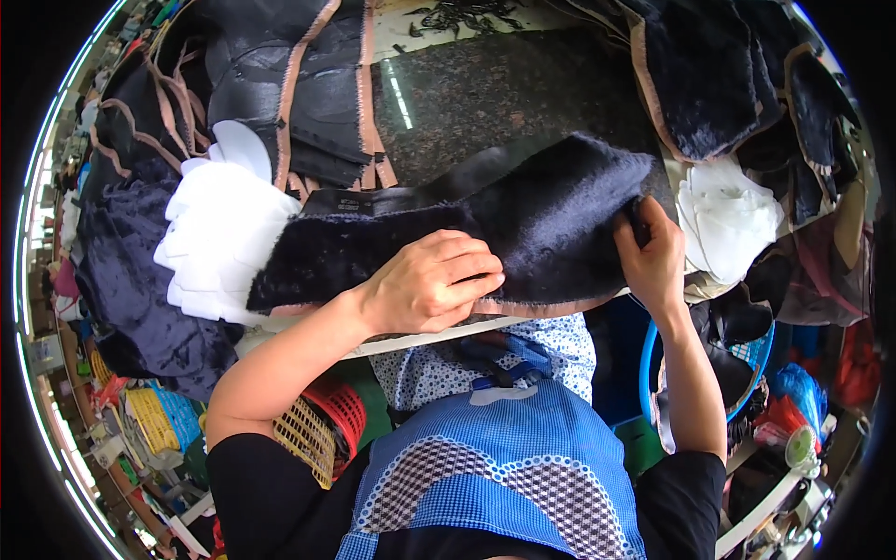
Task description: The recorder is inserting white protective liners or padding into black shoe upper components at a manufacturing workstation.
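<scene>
A dark, furry fabric piece (551, 219) with a pinkish-tan strip along its near edge lies across the front of the table. My left hand (437, 280) is closed at the middle of its near part, fingers curled against the fur. At the right end, my right hand (651, 247) pinches the piece's edge between thumb and fingers, and the fabric rises in a fold there. Under its far side a smooth black piece (350, 201) shows. White sheet pieces (224, 238) are stacked at the left end, and another white stack (723, 219) sits beyond my right hand.
Black pieces with tan edging (252, 84) are piled at the far left, more furry pieces (700, 75) at the far right. The tabletop is dark speckled stone (495, 93). Below stand a blue-rimmed basket (767, 350), a red basket (347, 411) and a yellow basket (306, 434).
</scene>
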Action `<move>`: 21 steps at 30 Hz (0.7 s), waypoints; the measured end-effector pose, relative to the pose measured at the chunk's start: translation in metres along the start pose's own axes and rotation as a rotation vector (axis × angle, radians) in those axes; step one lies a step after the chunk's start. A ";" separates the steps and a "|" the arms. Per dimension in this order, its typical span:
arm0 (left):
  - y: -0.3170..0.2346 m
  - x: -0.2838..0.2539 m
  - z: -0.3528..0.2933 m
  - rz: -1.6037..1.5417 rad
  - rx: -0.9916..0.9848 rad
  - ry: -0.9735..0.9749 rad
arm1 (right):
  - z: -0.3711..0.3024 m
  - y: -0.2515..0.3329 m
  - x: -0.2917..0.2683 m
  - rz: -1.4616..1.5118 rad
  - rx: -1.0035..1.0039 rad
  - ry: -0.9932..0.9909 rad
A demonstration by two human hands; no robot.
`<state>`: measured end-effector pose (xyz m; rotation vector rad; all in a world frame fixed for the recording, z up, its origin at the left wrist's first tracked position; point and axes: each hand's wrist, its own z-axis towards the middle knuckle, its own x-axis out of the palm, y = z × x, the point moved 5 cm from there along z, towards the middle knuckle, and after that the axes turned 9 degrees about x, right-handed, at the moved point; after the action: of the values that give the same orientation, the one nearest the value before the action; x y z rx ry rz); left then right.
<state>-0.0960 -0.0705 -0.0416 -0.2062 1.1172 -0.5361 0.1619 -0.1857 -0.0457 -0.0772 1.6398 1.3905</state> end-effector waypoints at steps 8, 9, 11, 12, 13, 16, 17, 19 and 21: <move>-0.017 0.025 0.034 0.160 0.062 0.243 | 0.003 -0.002 0.004 -0.133 -0.011 0.013; -0.021 0.031 0.038 0.155 0.073 0.276 | 0.003 -0.001 0.004 -0.154 -0.037 0.032; -0.020 0.038 0.048 0.063 0.087 0.284 | 0.001 0.007 0.003 -0.297 -0.113 0.019; -0.018 0.041 0.046 0.016 0.076 0.354 | -0.002 0.008 0.000 -0.374 -0.116 0.005; -0.018 0.040 0.045 0.019 0.077 0.355 | -0.002 0.010 -0.001 -0.447 -0.127 -0.007; -0.019 0.033 0.048 -0.085 0.026 0.294 | -0.003 0.019 -0.024 -0.325 -0.162 -0.215; -0.019 0.031 0.052 -0.081 0.029 0.297 | -0.015 0.035 -0.018 -0.126 -0.217 -0.236; -0.016 0.022 0.059 -0.208 0.050 0.246 | -0.034 0.055 0.019 0.076 -0.364 0.000; 0.011 -0.013 0.054 -0.192 -0.050 -0.012 | -0.037 0.042 0.038 -0.030 -0.297 -0.035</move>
<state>-0.0489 -0.0599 -0.0125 -0.3621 1.1065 -0.6770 0.0943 -0.1817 -0.0444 -0.2479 1.3879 1.5948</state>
